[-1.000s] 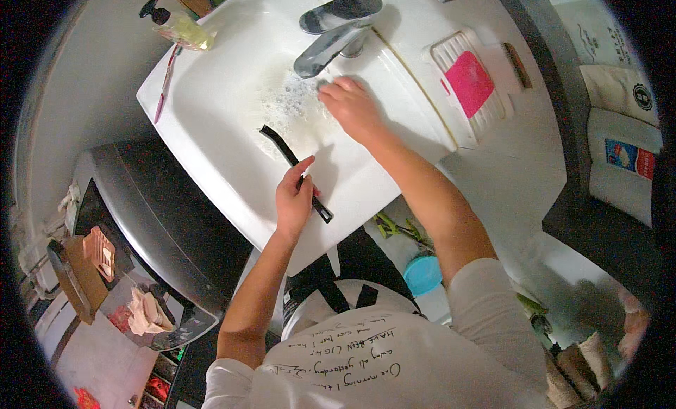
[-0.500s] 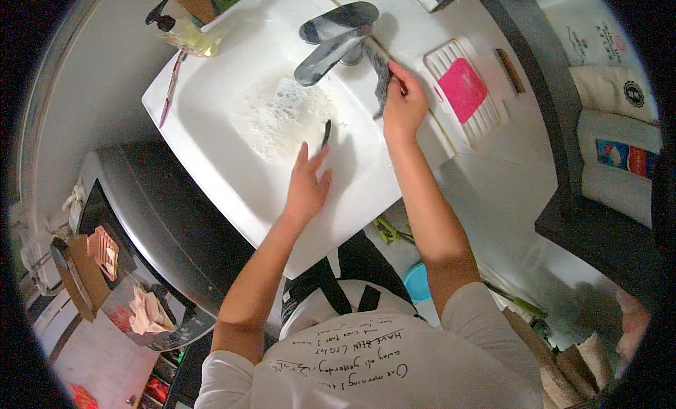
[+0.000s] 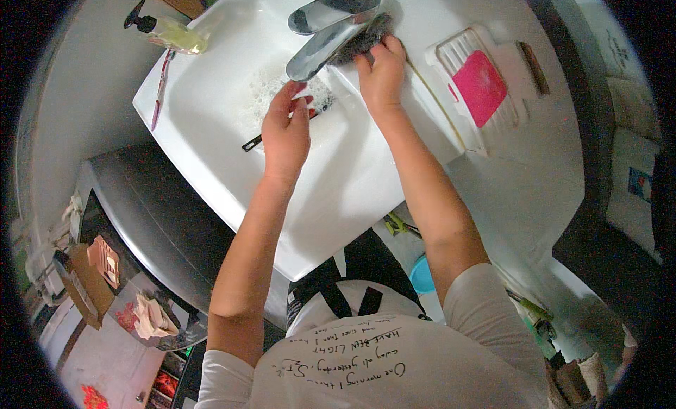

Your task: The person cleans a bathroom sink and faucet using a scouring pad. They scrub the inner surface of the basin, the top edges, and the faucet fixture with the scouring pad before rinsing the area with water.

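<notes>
Below the faucet's spout, over the white sink (image 3: 366,173), my left hand (image 3: 287,131) has its fingers curled round a slim black handle (image 3: 251,143). The handle comes out on the left with a hole at its tip; its other end is partly hidden by my fingers near the foam. At the base of the chrome faucet (image 3: 325,50), my right hand (image 3: 384,74) grips a dark grey, fuzzy cloth (image 3: 357,46) and presses it against the faucet's side. Foamy water (image 3: 264,96) lies around the drain.
A pump bottle (image 3: 172,34) and a toothbrush (image 3: 162,89) rest along the sink's left rim. To the right, a pink soap bar or sponge (image 3: 480,87) sits on a ribbed white tray (image 3: 461,48). A dark rounded appliance (image 3: 169,198) stands left of the sink.
My left hand has moved up under the spout, and the black handle now points left. My right hand has shifted up and left, bringing the grey cloth against the faucet. Less foam shows.
</notes>
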Demonstrator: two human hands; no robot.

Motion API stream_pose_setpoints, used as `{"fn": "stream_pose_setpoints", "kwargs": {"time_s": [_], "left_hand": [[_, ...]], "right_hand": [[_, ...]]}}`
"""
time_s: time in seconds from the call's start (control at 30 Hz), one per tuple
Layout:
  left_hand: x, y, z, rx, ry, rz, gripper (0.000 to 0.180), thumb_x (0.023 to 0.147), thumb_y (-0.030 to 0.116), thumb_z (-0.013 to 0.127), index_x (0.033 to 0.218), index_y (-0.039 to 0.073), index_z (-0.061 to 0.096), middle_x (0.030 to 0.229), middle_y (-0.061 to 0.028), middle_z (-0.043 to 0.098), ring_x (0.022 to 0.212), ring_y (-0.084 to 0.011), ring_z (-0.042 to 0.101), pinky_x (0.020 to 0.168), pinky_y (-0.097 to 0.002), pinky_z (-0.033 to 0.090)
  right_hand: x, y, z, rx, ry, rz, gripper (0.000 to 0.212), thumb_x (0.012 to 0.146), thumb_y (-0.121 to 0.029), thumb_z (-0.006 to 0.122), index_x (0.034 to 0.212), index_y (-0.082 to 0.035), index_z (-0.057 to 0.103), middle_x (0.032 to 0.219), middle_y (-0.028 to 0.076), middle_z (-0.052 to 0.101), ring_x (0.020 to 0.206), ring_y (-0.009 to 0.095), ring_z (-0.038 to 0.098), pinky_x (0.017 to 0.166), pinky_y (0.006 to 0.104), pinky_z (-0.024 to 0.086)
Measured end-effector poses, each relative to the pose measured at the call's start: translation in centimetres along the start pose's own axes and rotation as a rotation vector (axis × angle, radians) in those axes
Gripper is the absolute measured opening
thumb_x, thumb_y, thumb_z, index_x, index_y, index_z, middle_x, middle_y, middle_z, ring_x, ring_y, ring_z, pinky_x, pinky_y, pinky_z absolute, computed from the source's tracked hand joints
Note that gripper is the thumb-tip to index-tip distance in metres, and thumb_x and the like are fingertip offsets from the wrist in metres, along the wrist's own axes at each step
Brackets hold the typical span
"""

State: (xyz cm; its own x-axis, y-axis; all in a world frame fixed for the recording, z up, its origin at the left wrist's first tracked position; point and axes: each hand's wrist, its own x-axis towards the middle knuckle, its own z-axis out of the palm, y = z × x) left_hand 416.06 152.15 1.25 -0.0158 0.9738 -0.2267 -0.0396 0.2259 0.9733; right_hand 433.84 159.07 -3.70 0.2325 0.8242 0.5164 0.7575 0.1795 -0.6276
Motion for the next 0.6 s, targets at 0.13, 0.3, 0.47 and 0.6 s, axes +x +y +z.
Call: {"fn": "stream_pose_setpoints", "kwargs": {"time_s": [0.13, 0.3, 0.47, 0.6], "left_hand": [[1.6, -1.6, 1.3, -0.063, -0.137, -0.027, 0.039, 0.102, 0.006, 0.048, 0.141, -0.002, 0.049, 0.136, -0.0126, 0.059, 0.119, -0.0224, 0.058, 0.103, -0.0341, 0.048], [3.7, -2.8, 4.0, -0.123, -0.124, 0.017, 0.043, 0.102, 0.007, 0.049, 0.144, -0.001, 0.048, 0.139, -0.0110, 0.057, 0.122, -0.0195, 0.056, 0.107, -0.0302, 0.042], [5.1, -2.5, 4.6, 0.115, -0.035, 0.170, 0.040, 0.101, 0.017, 0.057, 0.138, 0.000, 0.055, 0.131, -0.0126, 0.063, 0.119, -0.0209, 0.058, 0.101, -0.0292, 0.044], [6.5, -1.6, 4.8, 0.120, 0.013, 0.090, 0.032, 0.101, 0.020, 0.059, 0.125, -0.002, 0.062, 0.122, -0.0138, 0.068, 0.111, -0.0244, 0.062, 0.094, -0.0341, 0.047]], "right_hand": [[-0.1, 0.1, 0.2, 0.086, -0.133, 0.173, 0.033, 0.074, -0.001, 0.074, 0.104, 0.004, 0.061, 0.111, 0.022, 0.061, 0.096, 0.038, 0.062, 0.085, 0.0416, 0.052], [-0.5, -0.3, 1.5, 0.416, -0.043, 0.212, 0.058, 0.076, -0.001, 0.075, 0.128, 0.002, 0.052, 0.115, 0.021, 0.061, 0.093, 0.034, 0.065, 0.080, 0.0363, 0.055], [0.3, 0.5, 1.8, 0.132, -0.062, 0.021, 0.055, 0.077, -0.002, 0.076, 0.127, 0.003, 0.053, 0.107, 0.022, 0.065, 0.094, 0.035, 0.066, 0.084, 0.0406, 0.053], [1.4, 0.6, 1.9, 0.087, -0.112, 0.035, 0.052, 0.077, -0.005, 0.074, 0.124, 0.002, 0.053, 0.105, 0.026, 0.065, 0.099, 0.045, 0.063, 0.088, 0.0475, 0.050]]}}
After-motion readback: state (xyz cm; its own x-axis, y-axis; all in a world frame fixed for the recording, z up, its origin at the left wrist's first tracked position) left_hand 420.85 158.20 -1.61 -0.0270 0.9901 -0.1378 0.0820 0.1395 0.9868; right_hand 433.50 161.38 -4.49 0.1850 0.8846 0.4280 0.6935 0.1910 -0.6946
